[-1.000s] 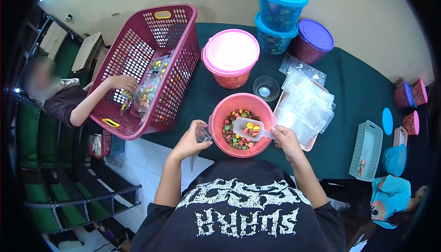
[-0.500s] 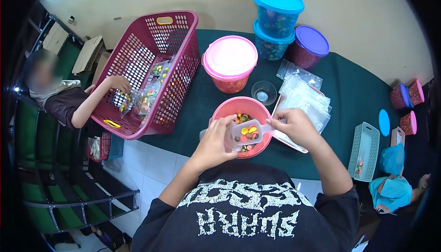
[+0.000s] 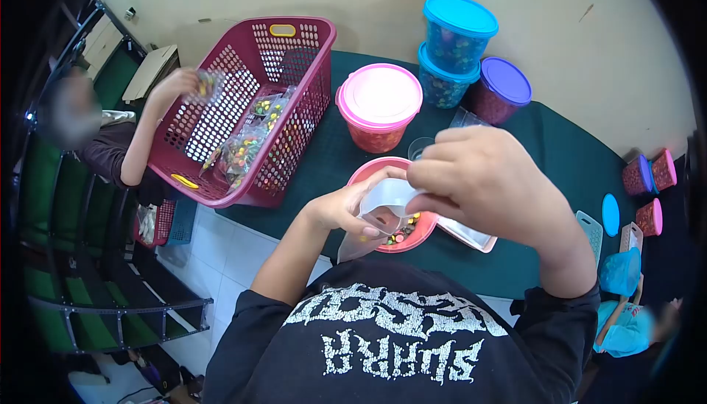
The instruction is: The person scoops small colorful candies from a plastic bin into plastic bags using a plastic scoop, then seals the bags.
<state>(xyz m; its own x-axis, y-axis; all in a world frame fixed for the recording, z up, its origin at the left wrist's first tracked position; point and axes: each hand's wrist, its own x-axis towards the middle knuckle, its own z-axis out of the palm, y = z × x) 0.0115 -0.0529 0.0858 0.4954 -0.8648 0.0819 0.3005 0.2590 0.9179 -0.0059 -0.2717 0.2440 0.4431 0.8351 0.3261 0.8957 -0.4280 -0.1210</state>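
Note:
My left hand (image 3: 340, 209) grips a clear plastic bag (image 3: 355, 247), whose lower part hangs below my fingers. In my right hand (image 3: 482, 179) is a translucent plastic scoop (image 3: 389, 194), held by its handle and tipped steeply toward the bag's mouth. A few pieces show through the plastic there. Under both hands stands an open pink tub (image 3: 381, 162) with small multicoloured pieces (image 3: 401, 236) in it. Behind my right hand, a clear cup (image 3: 418, 146) is partly covered, as is a tray (image 3: 471, 234) at the tub's right.
A maroon basket (image 3: 324, 80) with filled bags (image 3: 243, 150) stands left; a co-worker's hand (image 3: 177, 83) holds another bag above it. Lidded tubs, one pink (image 3: 379, 102), two blue (image 3: 458, 36) and one purple (image 3: 503, 87), line the back. Another person (image 3: 626, 327) is at far right.
My right hand has lifted and tipped the scoop from level to steep, toward the bag in my left hand. The co-worker's hand has risen from the basket with a filled bag.

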